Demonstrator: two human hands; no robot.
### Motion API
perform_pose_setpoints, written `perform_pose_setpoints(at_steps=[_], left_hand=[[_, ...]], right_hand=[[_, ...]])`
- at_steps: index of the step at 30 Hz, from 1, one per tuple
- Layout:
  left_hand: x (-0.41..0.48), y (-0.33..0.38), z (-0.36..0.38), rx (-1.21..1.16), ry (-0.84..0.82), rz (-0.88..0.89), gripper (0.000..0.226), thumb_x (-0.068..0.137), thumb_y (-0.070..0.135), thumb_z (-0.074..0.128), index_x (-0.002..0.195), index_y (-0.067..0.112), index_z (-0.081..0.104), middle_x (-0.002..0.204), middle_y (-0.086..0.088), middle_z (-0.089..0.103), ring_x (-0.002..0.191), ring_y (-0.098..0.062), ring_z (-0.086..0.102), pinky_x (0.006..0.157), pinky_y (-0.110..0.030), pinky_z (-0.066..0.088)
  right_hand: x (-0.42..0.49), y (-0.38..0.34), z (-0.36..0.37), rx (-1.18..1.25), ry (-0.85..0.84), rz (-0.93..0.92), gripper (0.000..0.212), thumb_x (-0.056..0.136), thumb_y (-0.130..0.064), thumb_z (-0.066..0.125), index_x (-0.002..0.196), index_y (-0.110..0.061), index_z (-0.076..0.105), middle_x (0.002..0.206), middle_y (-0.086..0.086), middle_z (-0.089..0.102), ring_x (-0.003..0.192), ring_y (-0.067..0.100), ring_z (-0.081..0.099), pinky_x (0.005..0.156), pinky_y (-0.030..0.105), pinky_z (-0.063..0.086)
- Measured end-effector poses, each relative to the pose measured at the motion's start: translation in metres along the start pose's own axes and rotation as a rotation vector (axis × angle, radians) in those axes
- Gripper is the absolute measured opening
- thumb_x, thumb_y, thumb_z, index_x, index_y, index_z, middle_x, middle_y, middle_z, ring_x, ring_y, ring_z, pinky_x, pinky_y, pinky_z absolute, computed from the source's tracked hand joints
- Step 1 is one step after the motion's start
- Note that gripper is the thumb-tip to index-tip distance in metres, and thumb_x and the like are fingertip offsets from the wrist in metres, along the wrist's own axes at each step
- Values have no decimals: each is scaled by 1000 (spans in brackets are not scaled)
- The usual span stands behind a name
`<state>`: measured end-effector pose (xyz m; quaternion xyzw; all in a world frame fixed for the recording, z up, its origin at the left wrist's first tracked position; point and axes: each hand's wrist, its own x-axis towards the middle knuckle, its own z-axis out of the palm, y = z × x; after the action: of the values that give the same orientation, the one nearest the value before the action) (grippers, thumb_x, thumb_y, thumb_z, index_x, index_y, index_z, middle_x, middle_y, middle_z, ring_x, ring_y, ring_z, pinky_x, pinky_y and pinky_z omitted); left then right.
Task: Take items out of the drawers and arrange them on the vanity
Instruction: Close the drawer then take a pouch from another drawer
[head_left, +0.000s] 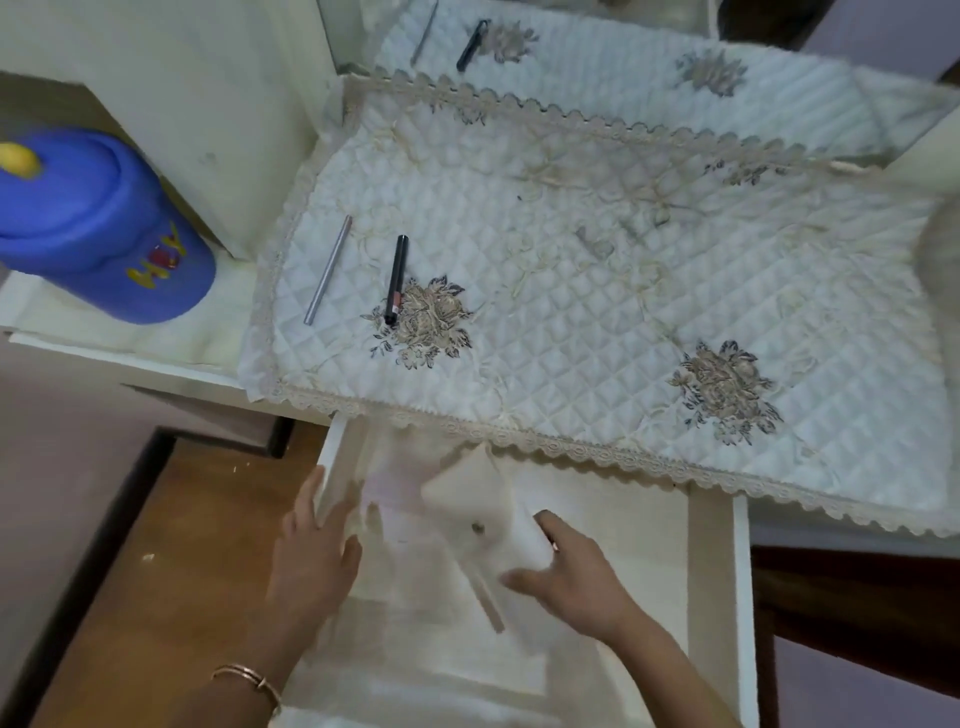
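Pale item (485, 512) in drawer (711, 571) blurred (unidentifiable); blue container (98, 228) cropped left.

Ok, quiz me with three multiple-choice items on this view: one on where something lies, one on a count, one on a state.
1. Where does the black slim cosmetic pen lie?
A. in the drawer
B. on the white quilted vanity cloth, right of the silver thin stick
C. on the floor

2. How many slim items lie on the cloth?
A. two
B. four
C. none

3. What state is the white wooden drawer in?
A. shut
B. pulled open
C. removed

Answers:
1 B, its lower end rests on an embroidered flower.
2 A, only the pen and the stick; the pair further back is a mirror reflection.
3 B, the left hand rests at its side wall and the right hand holds a pale pouch inside.
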<state>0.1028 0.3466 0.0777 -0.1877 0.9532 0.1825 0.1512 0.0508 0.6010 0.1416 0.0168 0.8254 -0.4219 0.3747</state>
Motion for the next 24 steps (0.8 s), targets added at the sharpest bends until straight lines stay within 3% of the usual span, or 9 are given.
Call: perform_pose_setpoints(at_steps=[2, 3, 5, 7, 11, 15, 19, 24], left_hand=[[0, 2, 0, 23, -6, 1, 47, 79, 21, 63, 125, 20, 55, 154, -11, 14, 124, -37, 38, 96, -47, 40], [0, 3, -2, 18, -13, -1, 47, 79, 23, 63, 125, 22, 54, 154, -10, 14, 124, -37, 37, 97, -48, 39], [3, 1, -2, -16, 1, 46, 47, 76, 26, 61, 122, 25, 55, 151, -8, 18, 121, -38, 41, 95, -51, 40], [10, -3, -3, -134, 30, 100, 52, 70, 25, 57, 121, 27, 50, 145, -6, 24, 117, -38, 48, 90, -51, 44], [20, 0, -13, -470, 87, -56, 52, 82, -1, 54, 132, 7, 41, 141, -10, 35, 127, -29, 40, 100, -28, 31], [21, -4, -14, -556, 53, -152, 51, 86, -1, 51, 135, 4, 37, 133, -11, 46, 124, -26, 42, 101, -31, 33], [31, -8, -14, -542, 26, -143, 47, 89, 2, 48, 135, 1, 37, 131, -16, 48, 122, -29, 45, 101, -29, 33], [42, -13, -11, -518, -25, -109, 47, 89, 7, 48, 135, 4, 37, 129, -16, 49, 121, -30, 46, 100, -36, 37]], right_hand=[[-1, -27, -17, 41, 1, -68, 33, 69, -26, 76, 78, -41, 48, 82, -10, 59, 72, 5, 56, 58, 14, 41], [5, -41, -25, 79, 53, -99, 31, 69, -25, 77, 81, -37, 51, 87, -7, 61, 78, 11, 60, 64, 23, 47], [27, -67, -40, 178, 215, -140, 29, 73, -22, 75, 91, -26, 54, 97, 1, 64, 89, 19, 62, 78, 38, 51], [60, -91, -56, 235, 379, -145, 32, 78, -21, 70, 104, -16, 53, 106, 7, 63, 94, 22, 60, 85, 42, 50], [131, -122, -75, 303, 530, -58, 48, 81, -13, 63, 124, -4, 44, 123, 17, 57, 107, 31, 56, 94, 47, 47], [159, -122, -69, 37, 624, 2, 63, 79, -7, 60, 134, -1, 30, 135, 22, 42, 125, 38, 40, 101, 42, 36], [156, -115, -58, -199, 658, -75, 49, 79, -17, 50, 126, -4, 42, 138, 23, 36, 126, 37, 32, 96, 39, 33], [133, -98, -52, -288, 578, -201, 46, 83, -9, 55, 128, -3, 46, 137, 19, 41, 128, 31, 34, 105, 35, 28]])
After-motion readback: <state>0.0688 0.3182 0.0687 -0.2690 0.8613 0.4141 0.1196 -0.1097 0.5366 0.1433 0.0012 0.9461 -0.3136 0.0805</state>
